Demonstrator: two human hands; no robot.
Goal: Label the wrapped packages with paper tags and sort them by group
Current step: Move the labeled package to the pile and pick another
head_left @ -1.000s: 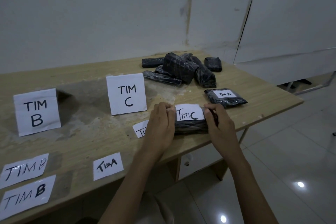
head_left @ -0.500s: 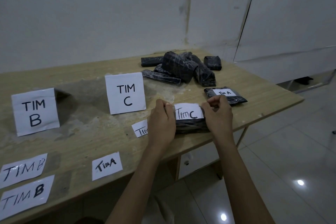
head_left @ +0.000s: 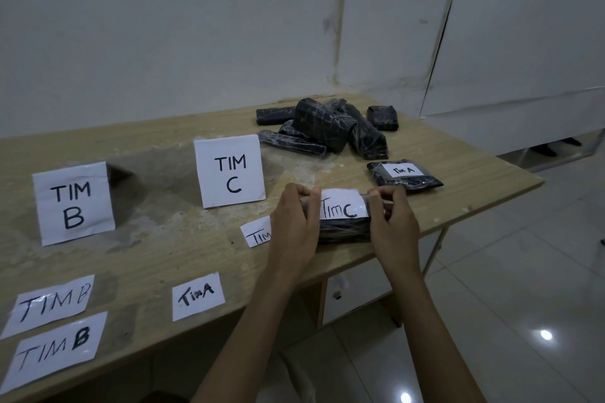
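Firstly, item in hand: one wrapped package [head_left: 343, 229], which lay at the near edge of the table [head_left: 163, 255], just right of the TIM C card [head_left: 230, 172].
- Left hand [head_left: 294, 226]: fingers curled round the package's left end.
- Right hand [head_left: 391, 222]: fingertips pinched the Tim C tag [head_left: 343, 208] at its right edge.

The tag probably wanted smoothing flat from the middle outward, with the package held steady.

Containers: none showed. The groups were marked by standing cards only. A Tim A package [head_left: 404, 175] lay near the right edge, and an unlabelled pile [head_left: 327, 127] sat at the far side.

light: dim, bluish | glare: lamp reflections on floor tiles [head_left: 545, 334] | focus: sharp | edges: wide-angle bend
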